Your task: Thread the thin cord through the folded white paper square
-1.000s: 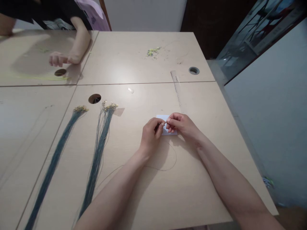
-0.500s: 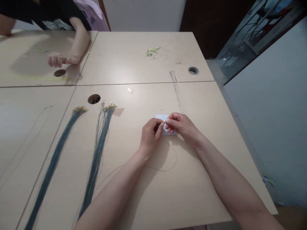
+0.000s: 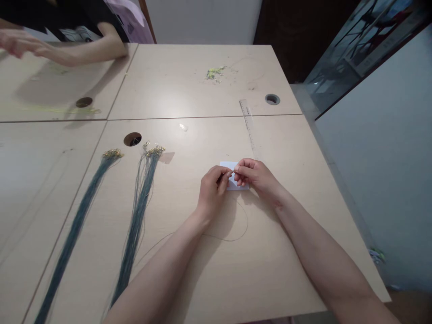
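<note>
1. Head view: the fingers of the left hand and of the right hand are pinching narrowly, tip to tip, on the end of a thin thread.
2. The thread is looping across the tabletop just below the hands, which are hovering over a white card.
3. Two teal cord bundles are lying well to the left, and a ruler is lying beyond the hands.
4. A co-worker's arm is stretching over the far tabletop.

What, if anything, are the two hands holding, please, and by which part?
The left hand and right hand pinch something tiny between their fingertips above the white card, seemingly the thin cord by its end.
</note>
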{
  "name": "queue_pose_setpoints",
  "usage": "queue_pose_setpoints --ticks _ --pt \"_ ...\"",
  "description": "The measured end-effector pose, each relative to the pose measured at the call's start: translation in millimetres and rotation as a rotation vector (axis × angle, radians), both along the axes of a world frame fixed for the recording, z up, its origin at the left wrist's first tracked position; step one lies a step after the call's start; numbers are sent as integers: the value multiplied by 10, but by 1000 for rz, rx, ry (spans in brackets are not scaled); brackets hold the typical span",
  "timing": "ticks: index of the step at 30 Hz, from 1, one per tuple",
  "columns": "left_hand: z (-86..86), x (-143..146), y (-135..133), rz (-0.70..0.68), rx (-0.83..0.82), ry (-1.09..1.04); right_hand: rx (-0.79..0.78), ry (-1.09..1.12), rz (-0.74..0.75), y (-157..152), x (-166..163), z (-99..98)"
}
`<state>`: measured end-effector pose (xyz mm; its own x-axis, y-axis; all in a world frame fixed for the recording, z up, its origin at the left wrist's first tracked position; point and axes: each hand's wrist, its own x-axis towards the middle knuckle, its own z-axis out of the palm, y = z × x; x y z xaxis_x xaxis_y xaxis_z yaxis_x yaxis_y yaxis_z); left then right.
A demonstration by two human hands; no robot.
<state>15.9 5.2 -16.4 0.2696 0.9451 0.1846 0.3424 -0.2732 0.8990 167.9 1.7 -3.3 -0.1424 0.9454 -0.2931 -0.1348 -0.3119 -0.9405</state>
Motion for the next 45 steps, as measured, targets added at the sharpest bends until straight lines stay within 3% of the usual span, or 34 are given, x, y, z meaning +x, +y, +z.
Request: queue_pose_setpoints --ticks 21,45 --pt "13 12 -10 0 54 29 3 -49 -7 8 -16 -5" --pt "27 7 -9 36 -33 -5 59 -56 -1 4 -11 -25"
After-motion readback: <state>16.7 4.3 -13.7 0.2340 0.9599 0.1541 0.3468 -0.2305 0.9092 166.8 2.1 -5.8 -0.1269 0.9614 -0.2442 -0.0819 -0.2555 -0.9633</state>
